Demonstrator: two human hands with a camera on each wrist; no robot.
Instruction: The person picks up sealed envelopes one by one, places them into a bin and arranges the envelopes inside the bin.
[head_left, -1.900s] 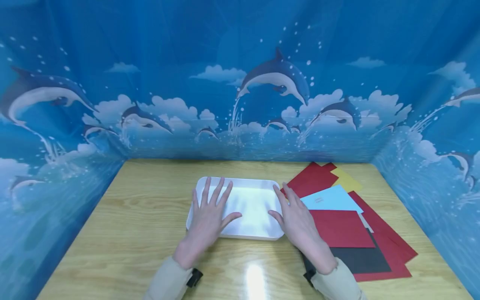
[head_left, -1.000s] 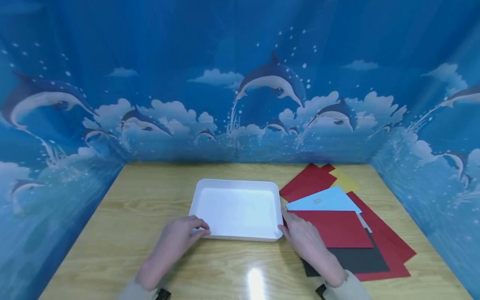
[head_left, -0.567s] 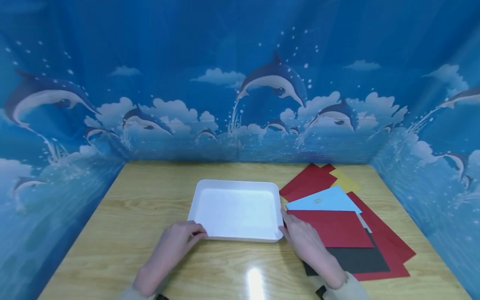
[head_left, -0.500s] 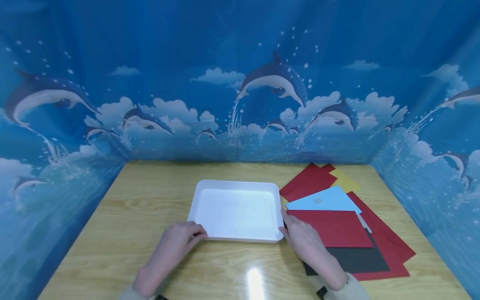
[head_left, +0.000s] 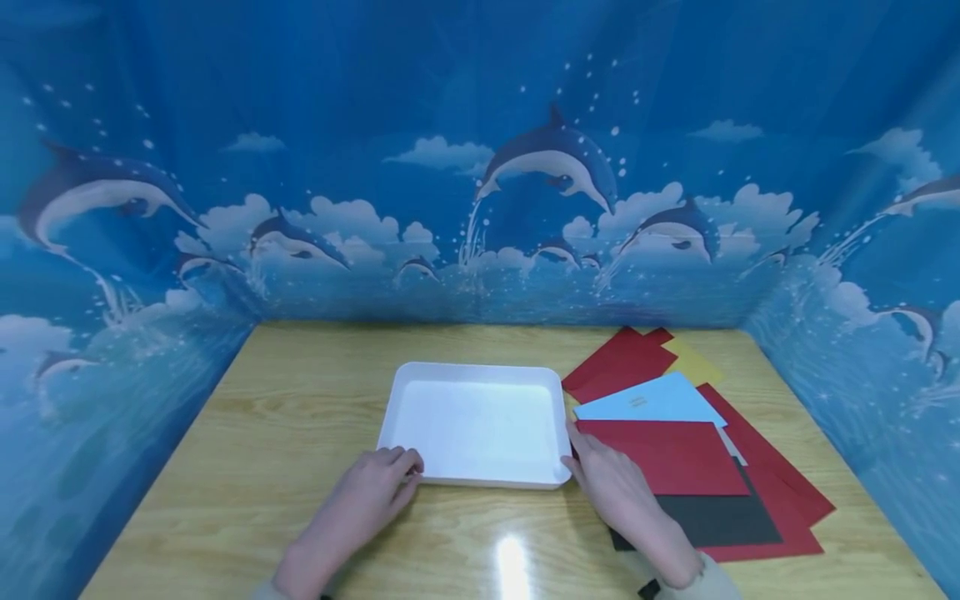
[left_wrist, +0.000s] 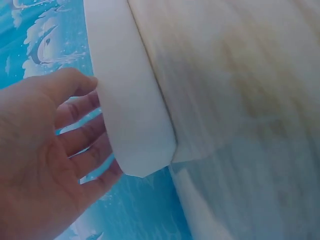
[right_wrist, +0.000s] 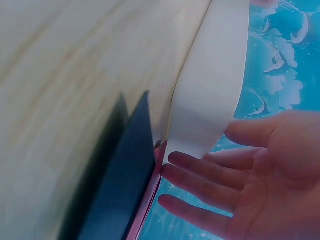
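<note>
A shallow white tray lies on the wooden table. At its front left corner my left hand has bent fingers over the rim. The left wrist view shows that hand's thumb right at the rim edge, the fingertips partly hidden behind the tray wall. My right hand is at the front right corner, its thumb by the rim. Nearly straight fingers of the right hand reach along the tray's right side in the right wrist view, beside the red paper sheets.
Right of the tray spreads a loose pile: red sheets, a light blue sheet, a black sheet and a yellow sheet. A dolphin-print curtain encloses the back and sides. Bare tabletop shows at left.
Both hands came down from above the tray to its front corners. Most recently my left hand shifted slightly right, its thumb and fingers spreading a little. The right hand stays at its corner.
</note>
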